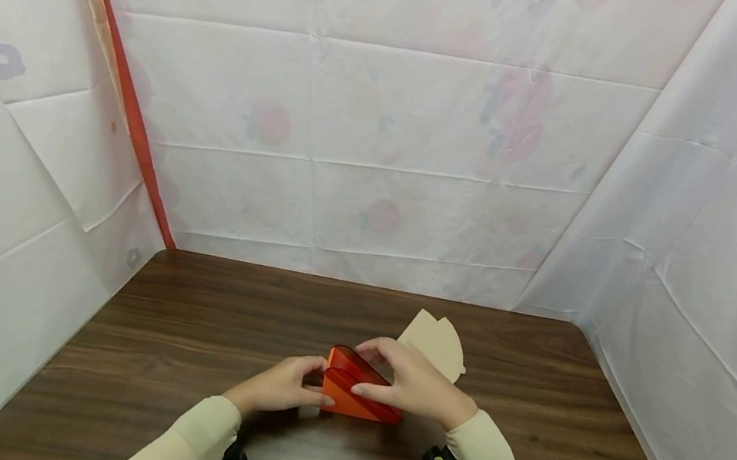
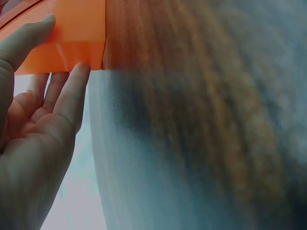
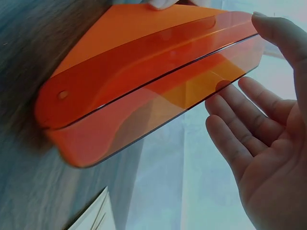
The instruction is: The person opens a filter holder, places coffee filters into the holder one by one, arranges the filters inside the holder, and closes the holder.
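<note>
An orange wedge-shaped box [image 1: 346,403], which looks like a coffee filter holder, stands on the table between both hands. Its see-through red-orange cover [image 3: 144,108] has rounded ends and slopes down to the right in the head view. My left hand [image 1: 281,386] holds the box's left end, thumb on the front face and fingertips against the end wall [image 2: 72,56]. From above, my right hand [image 1: 415,380] grips the cover, thumb on the near edge and fingers on the far edge. Fan-shaped beige papers [image 1: 435,340], like cone coffee filters, lie behind the right hand.
The dark wood-grain table [image 1: 247,299] carries everything. White printed cloth [image 1: 381,131] hangs behind it and along both sides, with a red strip [image 1: 137,126] in the back left corner.
</note>
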Tool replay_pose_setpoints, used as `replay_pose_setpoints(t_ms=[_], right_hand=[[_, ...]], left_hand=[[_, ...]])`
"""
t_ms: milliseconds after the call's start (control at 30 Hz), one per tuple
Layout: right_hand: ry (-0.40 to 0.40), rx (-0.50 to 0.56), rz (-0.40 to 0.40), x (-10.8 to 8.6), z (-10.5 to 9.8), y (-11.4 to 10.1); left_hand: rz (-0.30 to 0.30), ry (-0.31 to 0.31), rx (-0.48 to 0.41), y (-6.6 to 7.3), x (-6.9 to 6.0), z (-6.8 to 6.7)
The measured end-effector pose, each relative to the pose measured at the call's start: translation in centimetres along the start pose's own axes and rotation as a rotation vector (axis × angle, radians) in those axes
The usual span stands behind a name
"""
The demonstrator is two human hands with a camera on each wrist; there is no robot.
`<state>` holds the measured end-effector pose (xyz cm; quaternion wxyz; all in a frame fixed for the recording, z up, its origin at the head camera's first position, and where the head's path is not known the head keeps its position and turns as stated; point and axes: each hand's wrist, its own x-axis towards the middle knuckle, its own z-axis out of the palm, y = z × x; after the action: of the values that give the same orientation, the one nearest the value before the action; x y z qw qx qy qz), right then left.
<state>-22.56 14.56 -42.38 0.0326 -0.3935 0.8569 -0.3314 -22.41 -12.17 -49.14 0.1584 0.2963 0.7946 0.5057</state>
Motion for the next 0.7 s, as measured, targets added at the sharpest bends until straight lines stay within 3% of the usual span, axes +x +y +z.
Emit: replay_pose_setpoints(t_ms=[400, 700], right_hand=[[0.004, -0.089, -0.029, 1.8, 0.1, -2.0], [-0.014, -0.110, -0.059, 2.6, 0.4, -2.2]], left_hand=[[-0.016, -0.007, -0.014, 0.0, -0.1, 0.0], [-0.016, -0.004, 0.034, -0.1, 0.0, -0.1]])
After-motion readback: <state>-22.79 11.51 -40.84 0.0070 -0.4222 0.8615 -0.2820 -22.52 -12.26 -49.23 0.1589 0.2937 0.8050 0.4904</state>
